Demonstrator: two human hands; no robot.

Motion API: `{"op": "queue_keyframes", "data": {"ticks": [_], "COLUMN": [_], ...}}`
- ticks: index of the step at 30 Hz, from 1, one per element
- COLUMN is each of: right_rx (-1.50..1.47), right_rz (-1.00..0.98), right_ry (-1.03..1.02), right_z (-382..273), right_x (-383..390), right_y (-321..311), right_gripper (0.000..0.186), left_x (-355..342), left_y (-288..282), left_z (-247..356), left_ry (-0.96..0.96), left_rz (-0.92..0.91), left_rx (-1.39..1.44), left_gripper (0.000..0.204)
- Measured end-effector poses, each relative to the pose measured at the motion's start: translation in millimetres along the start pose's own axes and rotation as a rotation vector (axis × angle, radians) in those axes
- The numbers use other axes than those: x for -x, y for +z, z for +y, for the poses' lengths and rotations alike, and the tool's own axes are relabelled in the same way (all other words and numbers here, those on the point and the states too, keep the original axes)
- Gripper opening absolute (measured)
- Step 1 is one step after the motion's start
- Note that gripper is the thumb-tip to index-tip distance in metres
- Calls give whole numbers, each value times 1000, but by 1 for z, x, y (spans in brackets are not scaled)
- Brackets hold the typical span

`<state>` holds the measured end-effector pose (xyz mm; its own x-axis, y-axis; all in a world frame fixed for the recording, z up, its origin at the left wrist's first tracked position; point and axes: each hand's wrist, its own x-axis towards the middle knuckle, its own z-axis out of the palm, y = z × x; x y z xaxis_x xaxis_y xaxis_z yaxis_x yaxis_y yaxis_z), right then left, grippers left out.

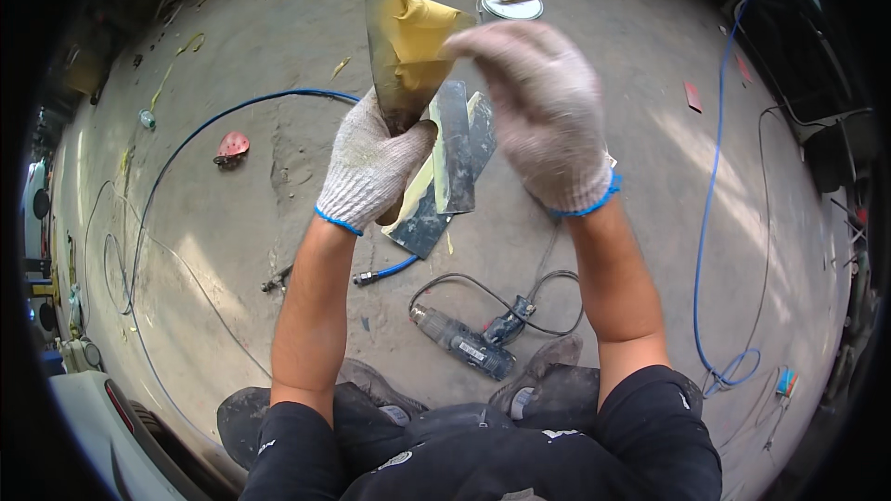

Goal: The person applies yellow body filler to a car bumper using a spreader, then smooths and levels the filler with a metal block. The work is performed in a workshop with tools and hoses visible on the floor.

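Black short-sleeved shirt fabric (464, 464) occupies the lower edge, nearest the camera, with two bare forearms extending forward from its sleeves. Left hand (376, 153), in an off-white knitted glove with a blue cuff edge, is closed around the narrow end of a dark, fan-shaped flat spreader (381, 60). The spreader's tapered end lies between thumb and fingers; its wide blade projects beyond the grip, away from the body, and carries a thick layer of yellow paste (422, 28). Right hand (548, 111), gloved in the same type, is blurred by motion; its fingers are bent toward the blade's right edge, and the fingertips overlap that edge in the view. Contact with the blade, and whether these fingers pinch anything, cannot be told. Below the hands, overlapping dark flat plates (455, 153) bear pale yellow residue. Closer to the person's shoes (376, 385), a grey-and-black power tool (464, 343) with a black cord lies on the grey concrete floor (613, 28). A blue hose (394, 269) with a metal end fitting lies to its upper left. Beyond the right hand stands a round container with a white lid (512, 7).
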<state>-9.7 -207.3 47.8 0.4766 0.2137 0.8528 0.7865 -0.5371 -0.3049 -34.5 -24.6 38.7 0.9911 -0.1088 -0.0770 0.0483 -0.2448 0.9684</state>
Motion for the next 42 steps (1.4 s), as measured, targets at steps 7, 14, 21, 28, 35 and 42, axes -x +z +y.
{"op": "queue_keyframes", "data": {"ticks": [7, 14, 21, 28, 35, 42], "right_rx": [-121, -586, -61, -74, -86, -539], "right_rz": [27, 110, 88, 26, -53, 110], "right_ry": [13, 155, 57, 28, 18, 179], "right_z": [2, 28, 29, 2, 1, 29], "right_x": [-3, -11, -11, 0, -7, -13], "right_y": [2, -13, -18, -7, -12, -13], "right_gripper": [31, 28, 23, 26, 29, 23], "left_x": [3, 10, 4, 0, 0, 6], "left_y": [2, -2, -6, -2, 1, 1], "left_z": [2, 9, -5, -8, -1, 5], "left_ry": [-15, 20, 68, 67, 19, -5], "left_rz": [-33, -148, -71, -30, -59, -169], "left_rx": [-46, 58, -5, -25, -137, 34], "left_gripper": [38, 30, 31, 31, 37, 35]}}
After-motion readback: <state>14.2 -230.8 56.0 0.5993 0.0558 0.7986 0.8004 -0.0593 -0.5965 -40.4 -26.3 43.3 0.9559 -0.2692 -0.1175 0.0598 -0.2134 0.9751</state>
